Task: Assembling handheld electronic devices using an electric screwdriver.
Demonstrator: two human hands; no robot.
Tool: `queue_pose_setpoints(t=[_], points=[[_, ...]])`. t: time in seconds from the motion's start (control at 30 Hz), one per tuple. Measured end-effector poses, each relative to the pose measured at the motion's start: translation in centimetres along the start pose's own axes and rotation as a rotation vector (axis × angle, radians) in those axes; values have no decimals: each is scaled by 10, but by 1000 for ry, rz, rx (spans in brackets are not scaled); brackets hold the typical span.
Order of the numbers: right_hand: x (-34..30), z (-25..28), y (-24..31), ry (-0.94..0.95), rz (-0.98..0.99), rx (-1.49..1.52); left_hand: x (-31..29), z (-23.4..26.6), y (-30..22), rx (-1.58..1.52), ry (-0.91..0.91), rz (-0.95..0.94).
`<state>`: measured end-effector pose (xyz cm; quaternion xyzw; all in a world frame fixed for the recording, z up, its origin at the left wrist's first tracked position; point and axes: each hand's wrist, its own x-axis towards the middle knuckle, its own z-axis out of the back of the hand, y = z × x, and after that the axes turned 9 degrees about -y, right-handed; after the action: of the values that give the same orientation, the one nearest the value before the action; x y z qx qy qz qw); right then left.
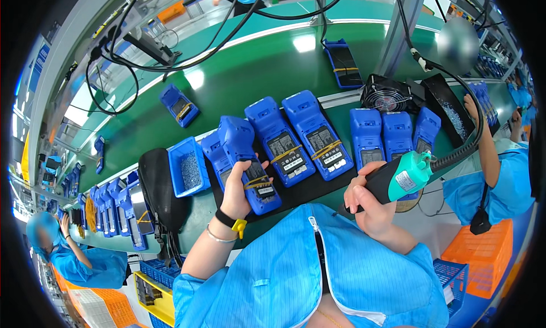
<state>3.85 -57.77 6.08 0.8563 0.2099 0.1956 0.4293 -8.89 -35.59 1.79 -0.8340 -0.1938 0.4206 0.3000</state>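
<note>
Left grip [239, 191] clamped on blue handheld device [245, 157], tilted up for access. Right grip [369, 205] clamped around electric screwdriver [398, 180], poised just beside. More blue devices [301, 137] lined up beyond on counter [239, 89].

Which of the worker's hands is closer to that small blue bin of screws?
Left. The left hand holds a blue handheld device just right of the screw bin; the right hand, gripping a green-tipped electric screwdriver, is much farther right.

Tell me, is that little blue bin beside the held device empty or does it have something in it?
Not empty: the blue bin holds a layer of small silvery parts, probably screws, across its bottom. It sits just left of the left hand.
</note>
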Motion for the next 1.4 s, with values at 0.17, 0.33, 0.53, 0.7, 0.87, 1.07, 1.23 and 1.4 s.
queue_pose_setpoints(t=[0.17,0.33,0.53,0.7,0.87,1.07,1.23,1.4], points=[[10,13,1,-12,14,-8,-7,5,-2,58,-16,-6],[23,20,-3,-47,-36,20,-4,8,-2,2,-24,-20],[30,19,-8,-64,-145,-131,36,9,7,123,-127,-431],[35,23,-4,8,-178,-180,32,3,18,177,-95,-488],[21,20,-26,55,-246,-156,42,4,11,251,-28,-474],[17,20,-31,88,-275,-187,38,-16,11,371,14,-575],[9,19,-46,65,-28,-222,67,7,24,968,-313,-1141],[0,20,-50,96,168,-333,53,1,20,1225,-223,-1130]])
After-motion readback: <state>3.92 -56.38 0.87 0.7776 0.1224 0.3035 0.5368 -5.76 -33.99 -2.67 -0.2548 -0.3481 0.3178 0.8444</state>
